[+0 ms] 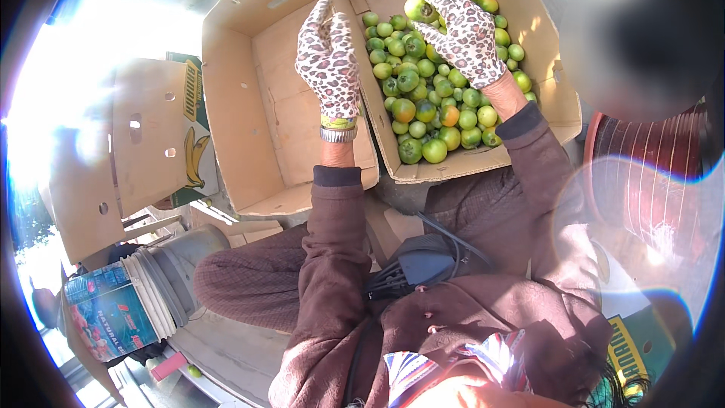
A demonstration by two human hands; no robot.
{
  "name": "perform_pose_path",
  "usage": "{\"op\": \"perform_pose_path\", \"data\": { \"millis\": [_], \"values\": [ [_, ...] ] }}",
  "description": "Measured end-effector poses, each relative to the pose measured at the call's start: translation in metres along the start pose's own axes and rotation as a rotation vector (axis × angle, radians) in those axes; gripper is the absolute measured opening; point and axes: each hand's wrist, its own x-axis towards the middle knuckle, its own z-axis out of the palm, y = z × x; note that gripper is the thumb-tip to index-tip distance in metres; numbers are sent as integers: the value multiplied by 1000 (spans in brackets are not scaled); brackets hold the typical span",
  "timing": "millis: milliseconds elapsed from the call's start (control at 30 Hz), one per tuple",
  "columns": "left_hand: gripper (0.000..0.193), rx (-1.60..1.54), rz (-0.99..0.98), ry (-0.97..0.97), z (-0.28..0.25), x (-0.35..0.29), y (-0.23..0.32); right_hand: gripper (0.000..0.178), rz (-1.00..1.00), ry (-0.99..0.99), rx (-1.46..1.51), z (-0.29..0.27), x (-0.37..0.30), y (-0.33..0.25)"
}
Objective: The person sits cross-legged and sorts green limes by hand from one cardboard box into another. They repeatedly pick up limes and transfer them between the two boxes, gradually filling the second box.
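My right hand [464, 38], in a white glove with a leopard-spot pattern, holds a large pale-green tomato [419, 9] between thumb and fingers. Below it lies a heap of mostly green tomatoes [434, 94], a few turning orange, in the right cardboard box [555, 79]. My left hand [328, 60] wears a matching glove, with a watch at the wrist. It hovers near the wall between the two boxes, fingers pointing away from me and a little apart, with nothing seen in it. Under and beside it stands the left cardboard box [272, 91], its bare bottom showing.
More cardboard boxes [147, 136] stand at the far left in glare. Nearer are grey stacked buckets [185, 264] and a blue printed bucket [113, 317]. A red ribbed container [649, 174] stands at the right, beside a blurred round patch. A dark pouch [423, 261] lies at my lap.
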Motion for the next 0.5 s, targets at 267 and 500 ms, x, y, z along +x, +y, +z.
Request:
{"op": "perform_pose_path", "data": {
  "millis": [267,500],
  "values": [
    [54,-353,-258,-406,27,-22,30,51,-144,-8,251,2,-9,-21],
    [37,-373,-437,117,-29,25,-62,49,36,-146,-99,20,-16,26]
  ]
}}
